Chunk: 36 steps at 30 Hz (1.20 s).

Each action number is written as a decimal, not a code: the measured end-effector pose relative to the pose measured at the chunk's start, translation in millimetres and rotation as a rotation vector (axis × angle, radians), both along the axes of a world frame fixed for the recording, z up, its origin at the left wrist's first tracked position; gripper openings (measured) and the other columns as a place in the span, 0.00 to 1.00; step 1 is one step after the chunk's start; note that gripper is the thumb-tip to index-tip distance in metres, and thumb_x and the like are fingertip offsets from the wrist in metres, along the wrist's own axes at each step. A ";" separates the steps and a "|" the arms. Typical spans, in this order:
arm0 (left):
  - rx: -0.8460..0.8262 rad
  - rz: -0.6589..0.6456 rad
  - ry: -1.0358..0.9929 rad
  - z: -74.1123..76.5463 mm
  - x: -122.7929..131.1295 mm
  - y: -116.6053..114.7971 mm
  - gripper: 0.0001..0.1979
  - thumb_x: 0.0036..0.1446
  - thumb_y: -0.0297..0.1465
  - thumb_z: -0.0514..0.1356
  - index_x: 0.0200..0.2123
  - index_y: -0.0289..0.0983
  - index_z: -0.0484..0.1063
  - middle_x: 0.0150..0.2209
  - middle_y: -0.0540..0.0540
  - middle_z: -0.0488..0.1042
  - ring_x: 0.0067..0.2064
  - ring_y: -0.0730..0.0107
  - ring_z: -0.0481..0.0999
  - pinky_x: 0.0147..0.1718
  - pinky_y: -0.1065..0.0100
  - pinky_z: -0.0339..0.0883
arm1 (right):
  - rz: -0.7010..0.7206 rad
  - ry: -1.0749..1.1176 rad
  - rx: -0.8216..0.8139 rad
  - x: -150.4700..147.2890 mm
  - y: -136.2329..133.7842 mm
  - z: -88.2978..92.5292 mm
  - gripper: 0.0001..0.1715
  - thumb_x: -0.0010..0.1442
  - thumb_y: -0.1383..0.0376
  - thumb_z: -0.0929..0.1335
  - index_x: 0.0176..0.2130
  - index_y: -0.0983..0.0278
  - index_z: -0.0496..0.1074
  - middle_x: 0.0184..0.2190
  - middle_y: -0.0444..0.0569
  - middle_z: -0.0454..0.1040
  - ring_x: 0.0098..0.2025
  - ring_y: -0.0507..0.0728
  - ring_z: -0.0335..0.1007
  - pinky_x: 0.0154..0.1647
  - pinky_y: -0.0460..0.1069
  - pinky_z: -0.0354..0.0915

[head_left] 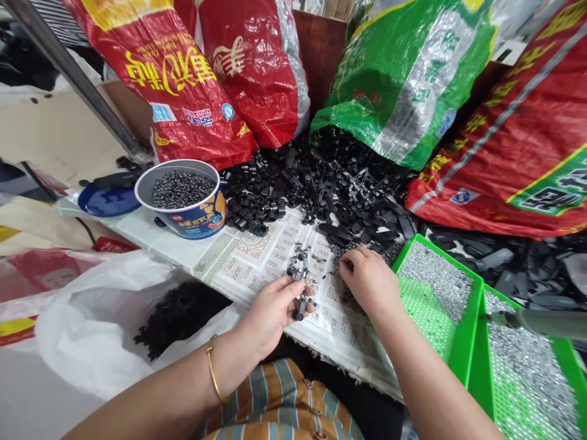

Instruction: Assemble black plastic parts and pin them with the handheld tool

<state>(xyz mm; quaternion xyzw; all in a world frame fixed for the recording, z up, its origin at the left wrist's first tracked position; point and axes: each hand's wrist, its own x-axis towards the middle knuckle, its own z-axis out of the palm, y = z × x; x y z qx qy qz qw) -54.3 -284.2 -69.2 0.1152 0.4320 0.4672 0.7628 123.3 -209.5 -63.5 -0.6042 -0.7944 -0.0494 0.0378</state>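
My left hand (270,315) grips a black plastic part (300,287) with small wheels or rollers on it, held just above the printed paper sheet (257,260) on the table. My right hand (367,278) rests fingers-down on a patch of small dark pieces (342,284) beside it, fingertips pinched together; what they hold is hidden. A few tiny loose parts (316,253) lie between the hands and the big heap of black plastic parts (321,183) further back.
A paper tub of small grey pellets (181,195) stands at the left next to a blue lid (103,200). Two green trays of small metal pieces (435,287) (527,360) sit at the right. Red and green sacks (403,67) line the back. A white bag of black parts (174,318) hangs at the lower left.
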 end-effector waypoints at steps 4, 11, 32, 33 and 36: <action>-0.014 -0.003 0.002 1.9 0.9 0.6 0.08 0.51 0.31 0.61 0.33 0.34 0.67 0.34 0.48 0.70 0.29 0.77 0.72 0.32 0.71 0.64 | -0.007 0.001 -0.014 1.4 -0.7 0.4 0.08 0.56 0.66 0.63 0.31 0.61 0.72 0.32 0.49 0.72 0.37 0.58 0.66 0.34 0.50 0.59; -0.030 0.016 -0.003 3.5 0.6 -0.1 0.08 0.49 0.29 0.62 0.32 0.34 0.67 0.33 0.47 0.71 0.29 0.77 0.71 0.32 0.70 0.65 | -0.079 0.246 -0.043 1.6 -3.8 5.3 0.06 0.53 0.65 0.64 0.30 0.60 0.71 0.31 0.48 0.74 0.33 0.56 0.68 0.31 0.49 0.59; 0.110 -0.093 0.129 8.0 19.0 2.4 0.08 0.50 0.31 0.60 0.35 0.36 0.66 0.32 0.50 0.69 0.28 0.77 0.68 0.32 0.67 0.65 | -0.305 1.437 -0.668 -16.3 -64.8 6.7 0.16 0.49 0.54 0.70 0.28 0.65 0.68 0.23 0.45 0.72 0.26 0.51 0.66 0.31 0.47 0.61; 0.096 -0.099 0.096 8.2 17.9 1.9 0.08 0.51 0.31 0.59 0.35 0.36 0.66 0.34 0.49 0.69 0.29 0.76 0.69 0.32 0.66 0.66 | -0.320 1.448 -0.671 -15.8 -65.7 7.3 0.16 0.49 0.54 0.70 0.28 0.65 0.69 0.23 0.44 0.71 0.26 0.51 0.65 0.31 0.47 0.61; 0.099 -0.089 0.051 7.0 16.3 0.6 0.06 0.52 0.31 0.57 0.34 0.36 0.65 0.36 0.48 0.68 0.32 0.75 0.69 0.33 0.66 0.66 | -0.346 1.472 -0.712 -16.1 -68.1 9.7 0.17 0.47 0.54 0.71 0.26 0.65 0.69 0.20 0.42 0.69 0.23 0.49 0.62 0.28 0.46 0.60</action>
